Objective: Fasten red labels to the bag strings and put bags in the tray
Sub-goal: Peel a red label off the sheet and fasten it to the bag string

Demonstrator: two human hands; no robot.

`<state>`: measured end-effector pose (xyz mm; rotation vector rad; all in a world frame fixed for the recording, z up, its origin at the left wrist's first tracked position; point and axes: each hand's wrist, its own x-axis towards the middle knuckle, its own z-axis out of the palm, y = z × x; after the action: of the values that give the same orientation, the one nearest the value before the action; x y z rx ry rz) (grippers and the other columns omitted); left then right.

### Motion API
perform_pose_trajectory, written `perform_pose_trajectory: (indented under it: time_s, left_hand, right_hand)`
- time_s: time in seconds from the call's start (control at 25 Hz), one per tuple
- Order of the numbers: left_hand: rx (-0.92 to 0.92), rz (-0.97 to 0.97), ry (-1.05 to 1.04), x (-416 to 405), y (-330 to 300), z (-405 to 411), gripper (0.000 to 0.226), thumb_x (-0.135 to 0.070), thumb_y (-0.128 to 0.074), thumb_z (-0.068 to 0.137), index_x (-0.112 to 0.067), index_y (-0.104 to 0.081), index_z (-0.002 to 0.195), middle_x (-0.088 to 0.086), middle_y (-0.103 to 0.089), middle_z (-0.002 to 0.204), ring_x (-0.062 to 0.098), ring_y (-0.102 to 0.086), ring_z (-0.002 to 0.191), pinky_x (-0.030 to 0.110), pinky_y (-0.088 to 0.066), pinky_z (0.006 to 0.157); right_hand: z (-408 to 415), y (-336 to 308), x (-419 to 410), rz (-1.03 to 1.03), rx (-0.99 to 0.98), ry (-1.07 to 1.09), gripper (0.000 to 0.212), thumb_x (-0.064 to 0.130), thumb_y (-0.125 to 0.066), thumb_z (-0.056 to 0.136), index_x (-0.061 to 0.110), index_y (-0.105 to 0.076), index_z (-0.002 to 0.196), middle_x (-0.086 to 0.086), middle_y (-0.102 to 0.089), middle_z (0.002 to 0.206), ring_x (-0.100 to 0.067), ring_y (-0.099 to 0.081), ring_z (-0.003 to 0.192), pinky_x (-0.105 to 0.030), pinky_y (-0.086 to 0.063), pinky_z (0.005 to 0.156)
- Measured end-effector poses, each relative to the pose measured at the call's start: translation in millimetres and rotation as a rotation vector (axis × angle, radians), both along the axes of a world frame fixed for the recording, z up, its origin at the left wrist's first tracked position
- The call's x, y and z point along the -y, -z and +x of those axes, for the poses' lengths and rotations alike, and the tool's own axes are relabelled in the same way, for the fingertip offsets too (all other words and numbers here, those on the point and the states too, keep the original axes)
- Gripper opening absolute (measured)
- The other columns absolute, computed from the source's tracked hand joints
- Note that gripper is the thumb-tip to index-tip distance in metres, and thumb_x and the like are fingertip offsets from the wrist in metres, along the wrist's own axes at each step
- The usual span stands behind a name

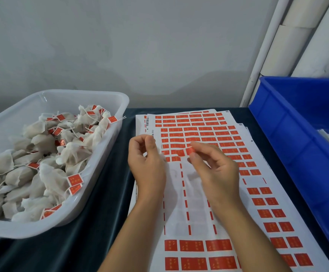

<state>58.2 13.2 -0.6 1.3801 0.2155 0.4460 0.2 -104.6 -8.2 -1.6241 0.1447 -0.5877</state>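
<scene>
Presently: label peeled over sticker sheets (218,193).
Right hand (214,169) fingers pinched a red label (189,150); left hand (147,161) fingers curled, contents unclear.

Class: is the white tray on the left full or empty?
Nearly full. The white tray holds a heap of tea bags, many already carrying red labels.

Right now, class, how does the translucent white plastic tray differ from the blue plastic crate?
The translucent white plastic tray sits left of the label sheets; the blue plastic crate sits right. The tray is heaped with labelled bags; the crate's contents are mostly out of view. Both rest on the dark cloth.
</scene>
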Motion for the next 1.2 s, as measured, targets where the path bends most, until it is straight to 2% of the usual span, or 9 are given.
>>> perform_pose_trajectory:
  time_s: [0.12,0.2,0.32,0.4,0.48,0.64,0.76,1.04,1.2]
  left_hand:
    - [0.021,0.017,0.079,3.6,-2.7,-5.4,0.010,-0.029,-0.057,0.107,-0.026,-0.062,0.099,-0.025,-0.072,0.092,-0.008,-0.071,0.090,0.005,-0.051,0.059]
    - [0.018,0.071,0.146,7.3,-4.1,-9.0,0.009,-0.032,-0.057,0.106,-0.027,-0.062,0.100,-0.025,-0.072,0.092,-0.003,-0.073,0.088,0.010,-0.056,0.061]
    - [0.021,0.154,0.256,12.8,-5.3,-16.2,0.008,-0.036,-0.057,0.105,-0.030,-0.062,0.101,-0.024,-0.072,0.099,0.005,-0.075,0.091,0.024,-0.064,0.072]
    - [0.058,0.192,0.328,14.7,-5.8,-20.9,0.007,-0.035,-0.057,0.105,-0.031,-0.062,0.101,-0.021,-0.072,0.100,0.011,-0.074,0.094,0.026,-0.064,0.077]
    - [0.099,0.244,0.367,15.2,-6.8,-23.4,0.009,-0.032,-0.058,0.105,-0.031,-0.063,0.098,-0.019,-0.072,0.097,0.011,-0.072,0.095,0.022,-0.061,0.077]
    - [0.121,0.292,0.455,16.4,-7.2,-24.5,0.014,-0.027,-0.059,0.106,-0.031,-0.064,0.094,-0.013,-0.072,0.092,0.017,-0.073,0.091,0.033,-0.062,0.080]
    - [0.131,0.327,0.462,15.8,-6.8,-24.1,0.015,-0.028,-0.059,0.106,-0.034,-0.063,0.094,-0.017,-0.072,0.095,0.010,-0.070,0.095,0.026,-0.059,0.080]
    - [0.124,0.325,0.500,15.4,-3.5,-23.9,0.013,-0.030,-0.057,0.106,-0.034,-0.061,0.095,-0.018,-0.070,0.097,0.007,-0.068,0.095,0.015,-0.055,0.080]
    - [0.121,0.336,0.521,15.7,-3.1,-23.8,0.012,-0.030,-0.057,0.106,-0.033,-0.062,0.095,-0.017,-0.070,0.095,0.009,-0.068,0.092,0.020,-0.057,0.077]
  right_hand:
    - [-0.7,-4.1,4.6,0.218,-0.055,0.032,0.017,0.045,-0.071,0.089,0.041,-0.076,0.104,0.018,-0.076,0.104,-0.007,-0.075,0.097,-0.025,-0.063,0.073]
    - [-0.2,-4.6,7.2,0.308,-0.100,0.015,0.015,0.045,-0.065,0.095,0.036,-0.077,0.100,0.010,-0.077,0.094,-0.010,-0.076,0.088,-0.030,-0.063,0.074]
    - [-1.0,-5.1,7.4,0.198,-0.116,-0.044,0.018,0.046,-0.060,0.098,0.037,-0.076,0.102,0.007,-0.072,0.082,-0.010,-0.070,0.076,-0.025,-0.059,0.075]
    - [-2.2,-6.9,2.9,0.127,-0.088,-0.106,0.020,0.049,-0.063,0.094,0.044,-0.072,0.111,0.021,-0.073,0.094,0.000,-0.070,0.090,-0.017,-0.058,0.072]
    - [-1.4,-7.7,-0.5,0.087,-0.072,-0.117,0.022,0.043,-0.067,0.096,0.049,-0.069,0.117,0.033,-0.071,0.099,0.011,-0.067,0.096,-0.009,-0.053,0.063]
    - [1.8,-5.9,1.2,0.042,-0.074,-0.063,0.015,0.039,-0.065,0.098,0.044,-0.071,0.111,0.029,-0.073,0.097,0.006,-0.069,0.096,-0.011,-0.056,0.069]
    - [1.4,-6.4,3.3,0.022,-0.059,-0.020,0.011,0.039,-0.064,0.100,0.035,-0.074,0.101,0.019,-0.074,0.089,-0.003,-0.071,0.088,-0.011,-0.055,0.067]
    - [1.0,-9.3,6.8,0.106,-0.063,0.032,0.020,0.037,-0.058,0.102,0.038,-0.075,0.092,0.006,-0.067,0.070,-0.008,-0.064,0.066,-0.010,-0.052,0.061]
    - [0.4,-9.6,6.7,0.114,-0.037,0.010,0.021,0.034,-0.057,0.104,0.035,-0.075,0.093,0.005,-0.066,0.070,-0.008,-0.063,0.065,-0.012,-0.053,0.063]
